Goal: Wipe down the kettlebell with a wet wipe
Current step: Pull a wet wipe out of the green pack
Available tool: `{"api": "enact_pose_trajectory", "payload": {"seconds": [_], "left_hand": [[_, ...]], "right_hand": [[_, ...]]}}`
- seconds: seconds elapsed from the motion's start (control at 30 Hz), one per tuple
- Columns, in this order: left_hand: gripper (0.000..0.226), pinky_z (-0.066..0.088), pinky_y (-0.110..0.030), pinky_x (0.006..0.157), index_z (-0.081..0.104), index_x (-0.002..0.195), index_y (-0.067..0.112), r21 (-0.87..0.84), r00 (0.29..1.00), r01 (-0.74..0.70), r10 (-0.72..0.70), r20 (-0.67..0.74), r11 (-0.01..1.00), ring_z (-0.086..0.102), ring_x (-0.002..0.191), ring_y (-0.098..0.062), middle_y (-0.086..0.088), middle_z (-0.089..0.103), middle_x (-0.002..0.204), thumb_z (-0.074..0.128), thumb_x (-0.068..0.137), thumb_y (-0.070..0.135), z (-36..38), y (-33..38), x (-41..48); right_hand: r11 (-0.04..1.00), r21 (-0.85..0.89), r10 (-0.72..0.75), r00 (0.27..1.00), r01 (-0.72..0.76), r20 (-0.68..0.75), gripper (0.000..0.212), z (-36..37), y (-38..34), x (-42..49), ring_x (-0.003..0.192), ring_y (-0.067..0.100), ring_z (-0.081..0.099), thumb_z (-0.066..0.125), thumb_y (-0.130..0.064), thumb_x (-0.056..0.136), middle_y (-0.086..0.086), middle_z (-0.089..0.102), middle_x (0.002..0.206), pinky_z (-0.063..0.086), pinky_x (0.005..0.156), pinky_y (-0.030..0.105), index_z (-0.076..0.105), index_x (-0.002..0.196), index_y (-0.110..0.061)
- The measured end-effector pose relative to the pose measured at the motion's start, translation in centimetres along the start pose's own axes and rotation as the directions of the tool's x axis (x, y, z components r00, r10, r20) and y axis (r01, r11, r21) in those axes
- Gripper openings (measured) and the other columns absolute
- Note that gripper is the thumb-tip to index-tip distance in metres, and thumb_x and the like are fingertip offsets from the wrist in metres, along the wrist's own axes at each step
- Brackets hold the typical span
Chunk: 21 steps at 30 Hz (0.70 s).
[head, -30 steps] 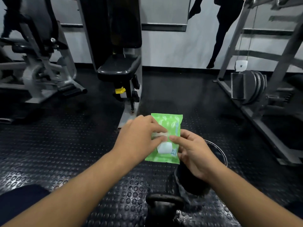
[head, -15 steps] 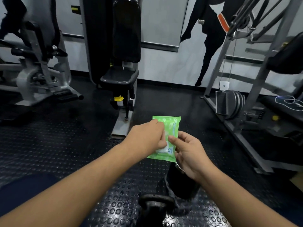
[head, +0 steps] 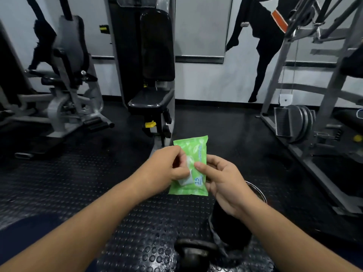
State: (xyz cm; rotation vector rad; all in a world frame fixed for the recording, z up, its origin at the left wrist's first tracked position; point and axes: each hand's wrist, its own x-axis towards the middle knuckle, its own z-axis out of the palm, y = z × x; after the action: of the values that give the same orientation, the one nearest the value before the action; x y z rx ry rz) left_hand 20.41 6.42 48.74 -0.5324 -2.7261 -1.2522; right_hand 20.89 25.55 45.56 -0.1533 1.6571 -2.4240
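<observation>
Head view — wipe pack [head: 196, 150] between fingers [head: 202, 167]

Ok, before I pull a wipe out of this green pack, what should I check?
1. Green plastic wet-wipe pack held steady: ok, the right hand grips its right edge.
2. White seal flap taken hold of: ok, the left hand pinches it.
3. Flap peeled fully open: cannot tell, the left fingers cover the opening.
4. Wipe pulled clear: not ok, none hangs free.
5. Black iron kettlebell close by: ok, on the studded rubber floor below the hands.
6. Black round bin for the used wipe: ok, beside the kettlebell.
</observation>
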Motion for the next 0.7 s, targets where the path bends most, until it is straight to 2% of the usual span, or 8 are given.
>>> {"api": "enact_pose_trajectory", "payload": {"seconds": [0.13, 0.23, 0.33, 0.4, 0.47, 0.53, 0.6, 0.7], "left_hand": [[0.015, 0.039, -0.017, 0.055, 0.059, 0.074, 0.024, 0.004, 0.999, 0.032, -0.032, 0.033, 0.999, 0.049, 0.059, 0.003, 0.018, 0.059, 0.066, 0.071, 0.079, 0.017, 0.3, 1.0, 0.1], [0.01, 0.041, -0.028, 0.058, 0.061, 0.079, 0.021, -0.132, 0.997, 0.056, -0.047, 0.066, 0.99, 0.05, 0.064, -0.007, 0.012, 0.059, 0.069, 0.069, 0.076, 0.025, 1.6, 0.0, -0.2], [0.012, 0.043, -0.027, 0.057, 0.064, 0.081, 0.008, -0.368, 0.995, 0.101, -0.095, 0.034, 0.924, 0.052, 0.063, -0.016, -0.007, 0.061, 0.072, 0.075, 0.087, 0.006, 3.2, -1.9, -0.3], [0.016, 0.041, -0.021, 0.054, 0.067, 0.076, 0.009, -0.492, 0.988, 0.148, -0.155, 0.027, 0.858, 0.049, 0.059, -0.013, -0.007, 0.059, 0.068, 0.077, 0.08, -0.003, 4.3, -3.4, 0.2], [0.02, 0.042, -0.022, 0.055, 0.069, 0.077, 0.012, -0.544, 0.978, 0.207, -0.187, 0.094, 0.813, 0.05, 0.054, -0.013, -0.007, 0.059, 0.064, 0.076, 0.081, -0.007, 5.0, -4.9, 0.7], [0.017, 0.048, -0.026, 0.06, 0.067, 0.091, 0.007, -0.579, 0.962, 0.273, -0.207, 0.178, 0.768, 0.057, 0.056, -0.016, -0.009, 0.065, 0.068, 0.079, 0.083, -0.001, 5.3, -6.2, 1.1], [0.043, 0.055, -0.031, 0.068, 0.063, 0.106, 0.005, -0.572, 0.947, 0.321, -0.234, 0.222, 0.755, 0.066, 0.07, -0.02, -0.013, 0.073, 0.081, 0.089, 0.072, 0.016, 5.6, -6.9, 1.2], [0.053, 0.052, -0.038, 0.072, 0.064, 0.11, 0.011, -0.532, 0.951, 0.311, -0.255, 0.178, 0.787, 0.066, 0.075, -0.021, -0.015, 0.076, 0.091, 0.091, 0.066, 0.027, 5.7, -7.4, 1.0]], "right_hand": [[0.997, 0.075, 0.029, 0.997, -0.034, 0.077, 0.032, -1.9, 0.7, 0.0, 0.11, 0.038, 0.071, 0.07, -0.006, 0.092, 0.022, 0.073, 0.12, 0.056, 0.095, 0.057, 0.066, 0.122, 0.001], [0.993, 0.102, 0.044, 0.994, -0.054, 0.097, 0.036, -3.5, 2.2, -0.2, 0.112, 0.037, 0.071, 0.072, -0.008, 0.089, 0.022, 0.072, 0.122, 0.056, 0.096, 0.058, 0.065, 0.123, 0.001], [0.996, 0.071, 0.05, 0.996, -0.056, 0.074, 0.037, -4.5, 3.4, -0.1, 0.108, 0.036, 0.072, 0.073, -0.008, 0.087, 0.021, 0.073, 0.12, 0.058, 0.09, 0.054, 0.066, 0.122, 0.0], [0.998, 0.043, 0.051, 0.998, -0.052, 0.027, 0.035, -5.0, 4.3, 0.2, 0.106, 0.035, 0.073, 0.073, -0.007, 0.089, 0.02, 0.073, 0.119, 0.059, 0.089, 0.054, 0.066, 0.122, 0.0], [0.998, 0.025, 0.058, 0.998, -0.057, -0.038, 0.034, -5.1, 5.6, 0.4, 0.105, 0.036, 0.072, 0.074, -0.007, 0.087, 0.022, 0.073, 0.118, 0.056, 0.093, 0.059, 0.068, 0.12, 0.0], [0.998, 0.002, 0.06, 0.992, -0.061, -0.107, 0.033, -4.8, 7.1, 0.8, 0.102, 0.037, 0.072, 0.076, -0.008, 0.085, 0.024, 0.073, 0.116, 0.053, 0.093, 0.061, 0.069, 0.117, -0.002], [0.998, -0.026, 0.059, 0.988, -0.064, -0.14, 0.03, -4.5, 8.2, 1.2, 0.099, 0.034, 0.072, 0.075, -0.007, 0.087, 0.022, 0.074, 0.114, 0.056, 0.088, 0.056, 0.07, 0.116, -0.002], [0.997, -0.008, 0.077, 0.987, -0.079, -0.141, 0.028, -4.1, 9.0, 1.8, 0.093, 0.03, 0.073, 0.072, -0.005, 0.089, 0.018, 0.075, 0.108, 0.059, 0.078, 0.044, 0.069, 0.116, -0.001]]}}
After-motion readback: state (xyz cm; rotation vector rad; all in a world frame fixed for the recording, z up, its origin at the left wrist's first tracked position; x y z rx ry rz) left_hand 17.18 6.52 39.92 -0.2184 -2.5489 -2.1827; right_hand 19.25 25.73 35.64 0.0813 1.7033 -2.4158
